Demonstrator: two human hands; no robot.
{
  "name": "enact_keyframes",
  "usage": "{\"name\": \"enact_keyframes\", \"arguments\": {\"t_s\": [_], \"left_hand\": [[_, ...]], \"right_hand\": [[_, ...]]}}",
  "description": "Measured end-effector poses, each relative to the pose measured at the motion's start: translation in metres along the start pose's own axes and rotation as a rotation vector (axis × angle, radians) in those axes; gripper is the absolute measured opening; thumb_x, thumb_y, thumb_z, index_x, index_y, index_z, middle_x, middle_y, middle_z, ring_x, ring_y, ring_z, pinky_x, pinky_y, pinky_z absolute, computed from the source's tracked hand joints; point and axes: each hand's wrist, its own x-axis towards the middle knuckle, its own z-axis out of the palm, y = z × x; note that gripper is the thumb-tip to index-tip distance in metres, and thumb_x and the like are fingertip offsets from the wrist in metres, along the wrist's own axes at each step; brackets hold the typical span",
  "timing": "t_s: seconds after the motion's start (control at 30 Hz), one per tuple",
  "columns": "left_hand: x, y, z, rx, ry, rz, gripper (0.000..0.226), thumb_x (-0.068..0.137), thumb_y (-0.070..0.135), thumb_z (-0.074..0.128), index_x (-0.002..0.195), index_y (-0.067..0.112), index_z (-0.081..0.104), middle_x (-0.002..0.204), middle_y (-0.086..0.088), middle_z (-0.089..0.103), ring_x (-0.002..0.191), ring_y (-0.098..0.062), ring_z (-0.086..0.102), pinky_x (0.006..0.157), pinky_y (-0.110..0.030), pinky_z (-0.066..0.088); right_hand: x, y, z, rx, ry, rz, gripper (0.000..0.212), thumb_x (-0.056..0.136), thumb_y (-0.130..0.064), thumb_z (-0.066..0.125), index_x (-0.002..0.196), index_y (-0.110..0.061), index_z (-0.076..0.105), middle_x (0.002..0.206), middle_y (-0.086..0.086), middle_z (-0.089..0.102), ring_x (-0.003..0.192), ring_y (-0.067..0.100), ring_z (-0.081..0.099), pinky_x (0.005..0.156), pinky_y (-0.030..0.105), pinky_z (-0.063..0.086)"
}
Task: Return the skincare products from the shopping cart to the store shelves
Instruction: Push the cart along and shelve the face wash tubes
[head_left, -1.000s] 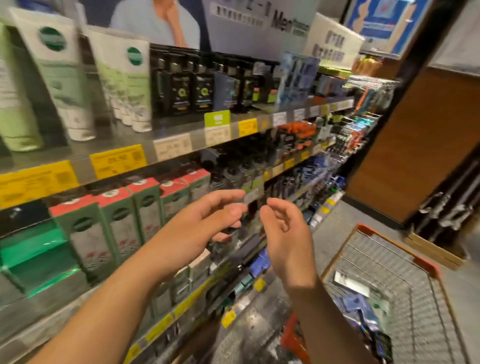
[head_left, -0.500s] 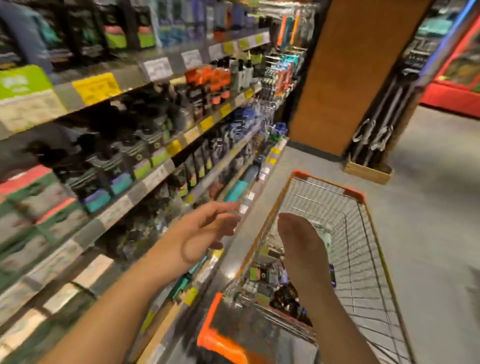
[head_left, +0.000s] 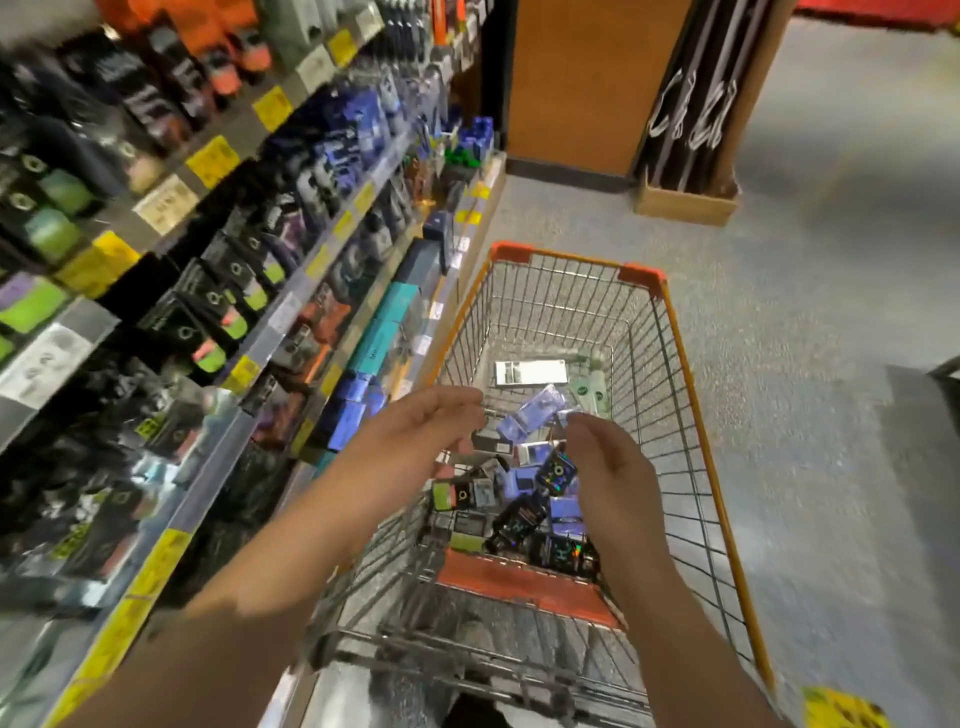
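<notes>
Both your hands hang over the shopping cart (head_left: 670, 374) with the grip loose and holding nothing — left hand (head_left: 415, 436), right hand (head_left: 605, 467). The skincare products (head_left: 524, 499) lie below and between them in the near end of the basket, nearer your right. They are jumbled, with no common long axis. The heap is blurred and can't be counted — well over a dozen packs; one white box (head_left: 530, 372) and one green tube (head_left: 592, 389) lie farther off.

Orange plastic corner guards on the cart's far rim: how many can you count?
2. One corner guard caps the far-left corner of the shopping cart; the other corner guard caps the far-right corner. Near corners are out of clear view.
</notes>
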Motion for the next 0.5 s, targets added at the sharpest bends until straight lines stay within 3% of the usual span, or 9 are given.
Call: {"name": "enact_keyframes", "arguments": {"t_s": [0.13,0.3,0.5], "left_hand": [[0.036,-0.012,0.025,-0.007,0.019,-0.069,0.018,0.098,0.029,0.063,0.113,0.029,0.073,0.114,-0.003,0.076,0.091,-0.01,0.07,0.09,-0.037,0.055],[0.07,-0.027,0.037,0.004,0.073,-0.165,0.015,0.098,0.026,0.065,0.107,0.03,0.075,0.111,0.0,0.076,0.096,-0.018,0.07,0.086,-0.039,0.057],[0.111,-0.05,0.041,0.002,0.081,-0.229,0.014,0.097,0.028,0.066,0.108,0.03,0.075,0.107,0.001,0.078,0.097,-0.02,0.072,0.084,-0.039,0.059]], "right_hand": [[0.034,0.027,-0.016,-0.008,0.054,0.071,0.02,0.102,-0.039,0.062,0.119,-0.037,0.071,0.118,-0.022,0.07,0.109,-0.003,0.063,0.087,0.025,0.05],[0.061,0.049,-0.028,-0.043,0.095,0.12,0.019,0.102,-0.041,0.059,0.117,-0.037,0.071,0.117,-0.018,0.071,0.109,0.002,0.065,0.095,0.034,0.052],[0.084,0.079,-0.024,-0.099,0.073,0.196,0.02,0.103,-0.046,0.056,0.12,-0.041,0.065,0.116,-0.019,0.066,0.108,0.004,0.062,0.091,0.031,0.048]]}}
